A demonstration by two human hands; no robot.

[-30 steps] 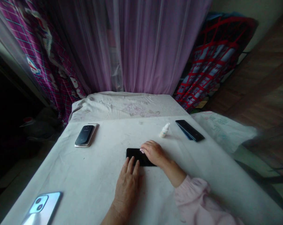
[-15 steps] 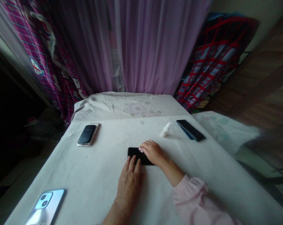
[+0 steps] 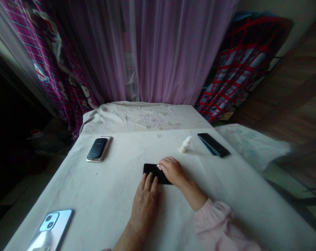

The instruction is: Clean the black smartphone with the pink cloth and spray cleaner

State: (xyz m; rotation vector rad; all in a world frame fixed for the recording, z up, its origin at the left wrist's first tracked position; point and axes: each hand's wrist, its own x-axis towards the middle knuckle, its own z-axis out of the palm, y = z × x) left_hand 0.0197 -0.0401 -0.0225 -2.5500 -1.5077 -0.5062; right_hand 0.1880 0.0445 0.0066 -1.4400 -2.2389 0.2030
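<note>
A black phone [image 3: 150, 168] lies flat on the white table cover [image 3: 116, 195], dark glossy side up. My left hand [image 3: 144, 204] rests with its fingers stretched out, the fingertips on the phone's near edge. Over the phone's right part is my right hand [image 3: 173, 170], fingers bent and pressed together. A bit of pale pink cloth or tissue [image 3: 158, 167] shows under its fingertips, against the screen; most of it is hidden. Beyond the right hand stands a small white spray bottle [image 3: 185, 145], upright.
Two stacked phones [image 3: 97, 148] lie at the left, and two more dark phones [image 3: 214, 145] overlap at the right. A shiny silver-blue phone [image 3: 52, 232] lies camera side up at the near left. Purple curtains [image 3: 168, 52] hang behind the table; a white plastic bag [image 3: 249, 143] is beyond its right edge.
My right hand has shifted very slightly right along the phone, with the pale cloth or tissue under its fingers. My left hand stays on the near edge.
</note>
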